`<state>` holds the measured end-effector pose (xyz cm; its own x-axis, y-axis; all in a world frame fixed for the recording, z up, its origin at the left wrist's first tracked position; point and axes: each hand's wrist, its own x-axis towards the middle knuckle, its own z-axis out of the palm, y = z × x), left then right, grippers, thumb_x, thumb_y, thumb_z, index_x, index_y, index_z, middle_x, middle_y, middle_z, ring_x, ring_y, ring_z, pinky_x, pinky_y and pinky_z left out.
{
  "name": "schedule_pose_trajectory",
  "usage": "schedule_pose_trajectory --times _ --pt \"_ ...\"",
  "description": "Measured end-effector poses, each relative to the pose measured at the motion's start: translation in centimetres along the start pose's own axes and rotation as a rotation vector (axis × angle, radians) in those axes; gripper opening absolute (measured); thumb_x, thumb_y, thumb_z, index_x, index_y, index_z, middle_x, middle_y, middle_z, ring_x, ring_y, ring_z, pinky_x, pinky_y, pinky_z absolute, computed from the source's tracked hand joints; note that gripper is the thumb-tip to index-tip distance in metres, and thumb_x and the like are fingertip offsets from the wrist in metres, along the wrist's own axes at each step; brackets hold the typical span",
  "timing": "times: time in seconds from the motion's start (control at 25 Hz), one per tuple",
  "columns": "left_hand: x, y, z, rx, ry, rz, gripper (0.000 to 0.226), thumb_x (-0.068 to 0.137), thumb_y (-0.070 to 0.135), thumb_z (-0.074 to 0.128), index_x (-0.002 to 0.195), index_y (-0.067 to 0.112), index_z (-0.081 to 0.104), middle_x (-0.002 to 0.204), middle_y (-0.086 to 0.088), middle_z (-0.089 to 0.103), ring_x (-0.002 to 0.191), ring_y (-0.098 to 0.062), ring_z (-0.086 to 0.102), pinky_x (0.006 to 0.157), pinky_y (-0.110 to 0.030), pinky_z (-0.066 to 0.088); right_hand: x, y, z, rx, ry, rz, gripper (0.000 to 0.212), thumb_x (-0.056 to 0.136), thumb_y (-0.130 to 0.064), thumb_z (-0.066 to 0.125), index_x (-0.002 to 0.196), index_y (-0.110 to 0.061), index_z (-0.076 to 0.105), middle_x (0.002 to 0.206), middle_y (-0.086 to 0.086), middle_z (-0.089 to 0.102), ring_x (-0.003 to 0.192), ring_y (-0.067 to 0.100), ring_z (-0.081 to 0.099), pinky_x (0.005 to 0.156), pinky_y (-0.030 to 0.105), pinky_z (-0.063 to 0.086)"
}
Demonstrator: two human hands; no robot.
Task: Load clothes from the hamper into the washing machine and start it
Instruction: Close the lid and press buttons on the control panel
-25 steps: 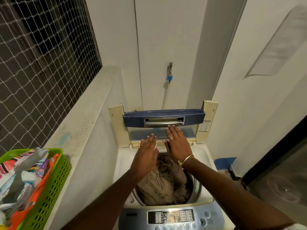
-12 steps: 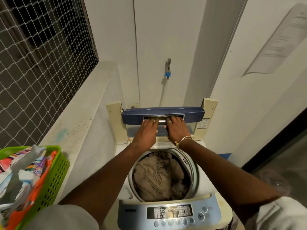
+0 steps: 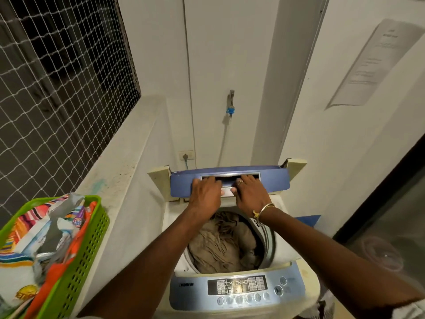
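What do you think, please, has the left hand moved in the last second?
Yes: the left hand moved from over the clothes up onto the blue lid handle.

Washer point(image 3: 287, 247) sat against the back wall, tap point(image 3: 230, 103) above it. Lid point(image 3: 273, 180) stood up at the rear, left hand point(image 3: 205, 195) and right hand point(image 3: 250, 195) side by side gripping it. Clothes point(image 3: 223, 242) lay in the drum, control panel point(image 3: 236, 287) up front, hamper point(image 3: 76, 268) off left.
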<state>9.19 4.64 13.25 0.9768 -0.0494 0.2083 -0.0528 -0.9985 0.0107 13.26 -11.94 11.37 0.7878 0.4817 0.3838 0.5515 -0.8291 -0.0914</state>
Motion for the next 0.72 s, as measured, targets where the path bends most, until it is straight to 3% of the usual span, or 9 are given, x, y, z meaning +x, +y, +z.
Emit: schedule_pose_trajectory --times 0.12,0.36,0.52,0.72 --pt "-2.0 0.9 -0.3 -0.085 -0.056 -0.056 0.016 0.093 0.034 0.059 0.104 0.026 0.067 0.106 0.004 0.070 0.100 -0.019 0.061 0.096 -0.035 0.036 -2.8 -0.3 -1.1 0.086 -0.025 -0.018 0.032 0.096 -0.038 0.041 0.089 -0.014 0.062 0.090 0.006 0.062 0.085 0.024 0.056 0.073 0.033 0.039" --pt "-6.8 2.9 1.2 -0.184 -0.273 -0.192 0.022 0.091 0.039 0.061 0.099 0.025 0.076 0.098 0.001 0.074 0.089 -0.019 0.065 0.084 -0.034 0.050 -8.5 -0.9 -0.9 0.188 -0.213 -0.019 0.043 0.099 -0.037 0.034 0.086 -0.012 0.066 0.087 0.010 0.069 0.080 0.026 0.063 0.069 0.032 0.042" --pt "-10.5 4.3 5.2 -0.193 -0.366 -0.196 0.024 0.095 0.039 0.057 0.103 0.024 0.074 0.099 -0.001 0.074 0.091 -0.019 0.066 0.081 -0.031 0.048 -12.6 -1.2 2.0 0.187 -0.361 0.026 0.044 0.098 -0.034 0.033 0.090 -0.009 0.068 0.097 0.014 0.069 0.089 0.030 0.064 0.081 0.037 0.047" --pt "-13.7 4.7 9.8 -0.179 -0.430 -0.177 0.016 0.090 0.018 0.055 0.094 0.029 0.066 0.104 0.004 0.069 0.104 -0.019 0.062 0.094 -0.040 0.043 -15.1 -1.8 5.2 0.150 -0.460 0.124 0.038 0.095 -0.030 0.040 0.095 -0.008 0.071 0.102 0.013 0.069 0.094 0.031 0.064 0.084 0.037 0.048"
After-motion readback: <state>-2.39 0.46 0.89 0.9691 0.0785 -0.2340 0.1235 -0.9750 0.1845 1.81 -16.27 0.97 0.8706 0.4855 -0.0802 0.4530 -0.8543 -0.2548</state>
